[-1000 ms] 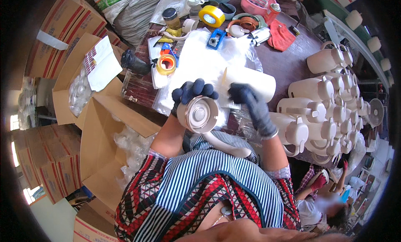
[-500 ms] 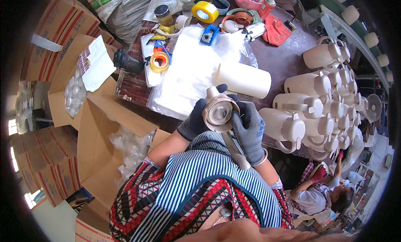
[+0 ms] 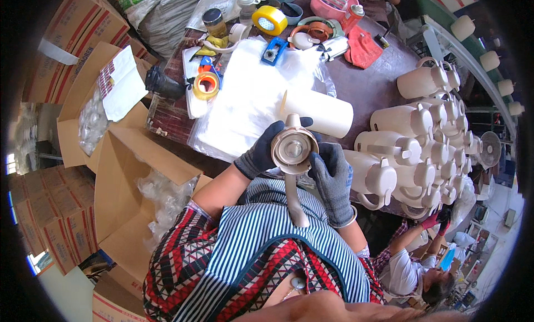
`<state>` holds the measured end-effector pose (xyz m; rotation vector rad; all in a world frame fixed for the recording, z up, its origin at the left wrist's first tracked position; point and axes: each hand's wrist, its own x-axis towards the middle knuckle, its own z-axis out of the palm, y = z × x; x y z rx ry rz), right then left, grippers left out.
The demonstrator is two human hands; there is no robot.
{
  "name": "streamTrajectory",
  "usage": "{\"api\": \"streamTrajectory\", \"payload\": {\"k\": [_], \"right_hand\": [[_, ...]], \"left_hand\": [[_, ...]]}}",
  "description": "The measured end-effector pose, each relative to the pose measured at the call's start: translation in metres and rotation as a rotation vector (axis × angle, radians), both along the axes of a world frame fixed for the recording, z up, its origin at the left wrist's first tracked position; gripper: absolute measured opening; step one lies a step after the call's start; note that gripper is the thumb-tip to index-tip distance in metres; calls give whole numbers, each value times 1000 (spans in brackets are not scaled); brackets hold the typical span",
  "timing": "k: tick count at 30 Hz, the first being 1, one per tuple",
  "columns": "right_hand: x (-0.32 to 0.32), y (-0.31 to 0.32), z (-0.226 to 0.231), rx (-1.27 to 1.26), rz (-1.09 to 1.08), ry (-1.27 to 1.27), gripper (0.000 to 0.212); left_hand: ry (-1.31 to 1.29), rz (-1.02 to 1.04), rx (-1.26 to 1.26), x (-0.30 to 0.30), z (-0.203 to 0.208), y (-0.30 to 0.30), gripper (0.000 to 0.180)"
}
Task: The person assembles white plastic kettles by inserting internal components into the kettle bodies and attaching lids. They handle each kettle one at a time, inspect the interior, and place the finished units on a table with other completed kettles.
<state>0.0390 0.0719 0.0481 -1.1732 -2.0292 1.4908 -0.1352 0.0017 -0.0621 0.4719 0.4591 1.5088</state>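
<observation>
Both hands wear dark gloves with grey on them. Between them is a beige jug top (image 3: 280,146) with a short spout, a round silvery inside and a long handle that hangs toward my apron. My left hand (image 3: 260,154) grips the rim's left side, with a fingertip showing behind the spout. On the other side my right hand (image 3: 334,180) is closed on the rim, thumb against its edge. Just beyond my hands a cream jug body (image 3: 322,112) lies on its side, partly over a stack of clear plastic bags (image 3: 239,113).
Several finished-looking beige jugs (image 3: 384,174) crowd the table's right side. Tape rolls (image 3: 270,20), a blue tool (image 3: 274,50), a red cloth (image 3: 364,46) and a pink basin (image 3: 334,2) lie farther back. Open cartons (image 3: 119,191) stand at left. A co-worker (image 3: 409,266) in red gloves is at lower right.
The jug top has turned slightly, so its handle now hangs straighter down and its spout points up. Both hands keep hold of it. The view has shifted a little.
</observation>
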Motion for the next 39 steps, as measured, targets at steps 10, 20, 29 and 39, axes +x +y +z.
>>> {"api": "streamTrajectory", "payload": {"k": [10,20,29,39], "right_hand": [[12,12,-22,-48,-72,70,26],[20,16,-21,-139,-151,21,15],[23,19,-24,-133,-155,36,17],[29,25,-16,-354,-108,94,21]], "left_hand": [[1151,194,337,-3,-3,12,61],[1401,152,331,0,-28,19,62],[941,-66,322,0,-16,30,58],[348,-220,101,13,-31,19,63]]}}
